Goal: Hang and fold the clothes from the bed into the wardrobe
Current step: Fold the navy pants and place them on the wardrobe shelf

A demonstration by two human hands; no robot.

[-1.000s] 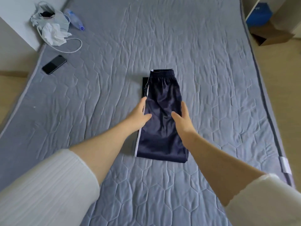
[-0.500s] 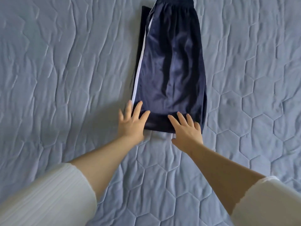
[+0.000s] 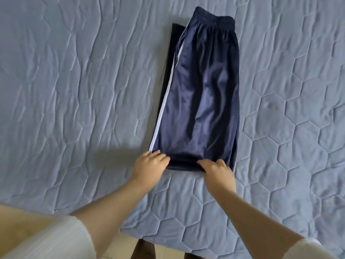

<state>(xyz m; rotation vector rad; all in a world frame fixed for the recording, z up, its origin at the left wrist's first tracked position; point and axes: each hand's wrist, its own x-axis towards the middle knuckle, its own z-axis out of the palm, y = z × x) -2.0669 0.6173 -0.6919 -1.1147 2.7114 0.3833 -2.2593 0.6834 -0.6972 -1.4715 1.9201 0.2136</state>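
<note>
At frame centre, head view: navy shorts (image 3: 203, 94) lie folded lengthwise on the grey-blue quilted bed cover (image 3: 74, 90). Waistband (image 3: 212, 20) points to 12 o'clock and the hem to 6, with the white side stripe (image 3: 164, 107) along the 9 o'clock edge. Left hand (image 3: 149, 165) sits at the hem's 7 o'clock corner, fingers curled, pinching fabric beside the stripe's end. Right hand (image 3: 218, 173) sits at the 5 o'clock corner, fingers curled over the hem, gripping it. Forearms are bare and enter from 6 o'clock, with white sleeves (image 3: 56, 240) at the elbows.
</note>
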